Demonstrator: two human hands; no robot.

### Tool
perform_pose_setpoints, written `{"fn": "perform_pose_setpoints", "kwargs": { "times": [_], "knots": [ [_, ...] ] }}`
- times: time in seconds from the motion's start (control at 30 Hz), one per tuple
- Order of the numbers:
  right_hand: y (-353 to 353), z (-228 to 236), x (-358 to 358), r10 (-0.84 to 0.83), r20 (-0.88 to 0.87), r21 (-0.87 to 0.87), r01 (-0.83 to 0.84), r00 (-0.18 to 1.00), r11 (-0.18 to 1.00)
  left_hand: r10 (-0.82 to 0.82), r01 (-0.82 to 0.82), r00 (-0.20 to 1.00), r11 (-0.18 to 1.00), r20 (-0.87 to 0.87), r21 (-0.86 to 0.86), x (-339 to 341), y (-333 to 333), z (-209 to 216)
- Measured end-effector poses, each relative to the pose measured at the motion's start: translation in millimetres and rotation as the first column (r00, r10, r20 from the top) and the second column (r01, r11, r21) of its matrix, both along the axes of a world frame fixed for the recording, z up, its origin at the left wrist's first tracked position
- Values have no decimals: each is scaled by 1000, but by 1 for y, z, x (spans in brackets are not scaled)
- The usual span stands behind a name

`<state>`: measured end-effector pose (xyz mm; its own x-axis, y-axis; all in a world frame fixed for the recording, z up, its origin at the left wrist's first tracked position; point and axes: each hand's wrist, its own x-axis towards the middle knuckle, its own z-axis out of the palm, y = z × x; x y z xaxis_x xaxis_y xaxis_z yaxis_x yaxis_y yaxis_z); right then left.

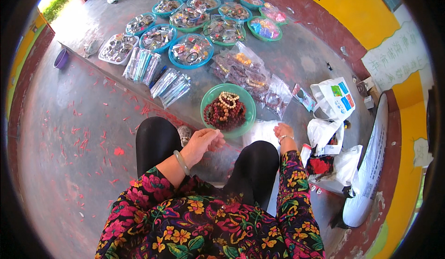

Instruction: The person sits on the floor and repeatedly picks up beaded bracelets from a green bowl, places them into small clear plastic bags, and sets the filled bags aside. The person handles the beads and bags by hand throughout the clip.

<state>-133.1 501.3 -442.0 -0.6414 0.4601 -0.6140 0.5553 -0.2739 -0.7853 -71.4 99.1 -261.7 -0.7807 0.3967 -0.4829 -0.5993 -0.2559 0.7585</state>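
Left hand (202, 143) pinched on something small, unclear; right hand (283, 131) loosely curled, empty, beside green bowl (207, 102) of slippery, loose bead bracelets (225, 109); best lifted by strand.

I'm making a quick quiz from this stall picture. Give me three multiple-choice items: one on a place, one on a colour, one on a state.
1. Where does the green bowl of bead bracelets sit?
A. on the grey slab just ahead of the knees
B. on the floor by the purple basin
C. inside the white bag

2. What colour is the bangle on the left hand's wrist?
A. red
B. pale grey-green
C. black

3. How is the right hand placed?
A. raised in the air
B. inside the green bowl
C. resting on a clear plastic packet on the slab

Answers: 1 A, the bowl stands at the slab's near edge; 2 B, the bangle looks pale grey-green; 3 C, the fingers lie on the packet.
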Motion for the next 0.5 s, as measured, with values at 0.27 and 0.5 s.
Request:
{"fn": "perform_pose_setpoints", "kwargs": {
  "times": [0.27,0.5],
  "knots": [
    [-11,-36,101,399,126,774,-341,908,533,-51,51,999,999,-2,2,2,4,-4],
    [-69,-10,106,647,469,815,-576,601,-56,-78,75,996,994,-40,-76,5,2,-12]
  ]
}}
